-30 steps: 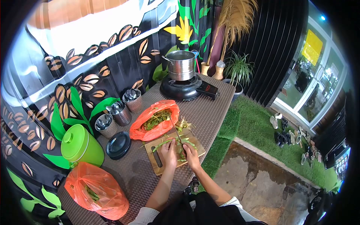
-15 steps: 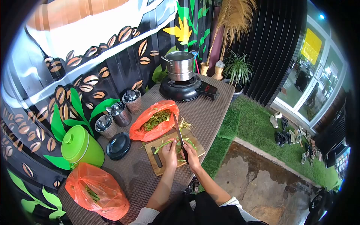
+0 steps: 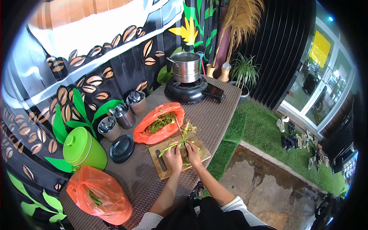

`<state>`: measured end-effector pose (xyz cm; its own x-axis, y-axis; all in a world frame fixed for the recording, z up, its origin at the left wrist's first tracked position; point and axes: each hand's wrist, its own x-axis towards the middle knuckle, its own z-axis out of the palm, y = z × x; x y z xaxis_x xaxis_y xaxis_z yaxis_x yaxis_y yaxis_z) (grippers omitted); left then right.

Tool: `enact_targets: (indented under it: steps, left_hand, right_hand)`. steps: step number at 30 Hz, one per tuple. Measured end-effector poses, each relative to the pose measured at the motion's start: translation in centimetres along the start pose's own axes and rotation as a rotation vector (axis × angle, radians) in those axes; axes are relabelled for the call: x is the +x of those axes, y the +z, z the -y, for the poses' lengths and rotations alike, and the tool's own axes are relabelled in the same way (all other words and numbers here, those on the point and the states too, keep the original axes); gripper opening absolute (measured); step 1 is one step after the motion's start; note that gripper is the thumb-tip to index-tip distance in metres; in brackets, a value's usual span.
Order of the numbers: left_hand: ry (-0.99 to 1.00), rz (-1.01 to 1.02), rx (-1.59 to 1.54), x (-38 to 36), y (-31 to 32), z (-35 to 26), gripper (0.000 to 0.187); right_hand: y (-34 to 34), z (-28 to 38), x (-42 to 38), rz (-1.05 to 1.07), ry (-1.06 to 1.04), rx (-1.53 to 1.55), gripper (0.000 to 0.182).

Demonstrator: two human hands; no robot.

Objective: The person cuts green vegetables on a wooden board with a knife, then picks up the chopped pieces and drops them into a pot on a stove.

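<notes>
My left hand (image 3: 173, 158) is closed around several green vegetable stems (image 3: 168, 148), which stick out to the left past my fingers. Close beside it, my right hand (image 3: 194, 154) grips a knife; the narrow blade (image 3: 178, 127) points away from me, seen nearly edge-on, and the handle is mostly hidden in my fist. Both hands are over a wooden cutting board (image 3: 157, 168) with cut green pieces on it. Beyond the board, an orange plastic bag (image 3: 140, 135) lies open, full of leafy greens (image 3: 161, 123). Pale root ends (image 3: 189, 127) lie to its right.
A steel pot (image 3: 186, 68) stands on a black portable stove (image 3: 180, 94) at the table's far end. Metal cups of cutlery (image 3: 110, 132), black lids (image 3: 122, 149), a green lidded container (image 3: 85, 153) and a second orange bag (image 3: 101, 199) line the left.
My right hand has turned the knife so its blade shows thinner and leans further left. My left hand keeps its hold on the stems, which are slightly more raised.
</notes>
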<state>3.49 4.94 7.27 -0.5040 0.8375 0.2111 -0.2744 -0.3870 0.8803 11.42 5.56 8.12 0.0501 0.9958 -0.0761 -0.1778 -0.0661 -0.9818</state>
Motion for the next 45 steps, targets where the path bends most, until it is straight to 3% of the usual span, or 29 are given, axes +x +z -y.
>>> enact_targets:
  steps: [3,5,11,14,20,24,26,33,45]
  left_hand:
    - [-0.037,-0.035,-0.026,0.6,-1.0,0.8,0.018]
    - [-0.146,0.001,0.025,1.0,-2.0,1.3,0.027]
    - [-0.494,-0.065,-0.282,1.4,-2.7,1.1,0.04]
    - [-0.547,0.033,-0.468,1.8,-3.3,1.6,0.038]
    - [-0.77,0.051,-0.718,2.5,-2.7,1.6,0.037]
    - [-0.776,0.222,-0.719,2.5,-2.8,2.1,0.04]
    - [-0.669,0.308,-0.508,2.2,-2.4,1.3,0.04]
    - [-0.634,0.387,-0.377,2.3,-2.4,0.0,0.033]
    - [-0.551,0.411,-0.233,2.1,-2.4,0.2,0.026]
  right_hand:
    - [-0.3,-0.2,2.4,0.041,0.121,-0.101,0.025]
    - [-1.1,0.0,3.3,0.236,0.461,0.07,0.025]
    - [-2.4,0.9,1.1,0.193,0.353,-0.03,0.022]
    - [-2.3,1.1,-0.5,0.078,0.219,0.073,0.02]
    - [-3.1,0.3,-1.9,0.113,0.022,0.048,0.023]
    - [-3.4,0.7,-2.3,0.145,-0.024,0.015,0.024]
    - [-3.7,1.9,-2.9,0.213,0.019,0.037,0.026]
    - [-4.7,2.0,-3.1,0.271,-0.127,-0.148,0.034]
    - [-4.5,0.9,-2.9,0.362,0.002,0.047,0.039]
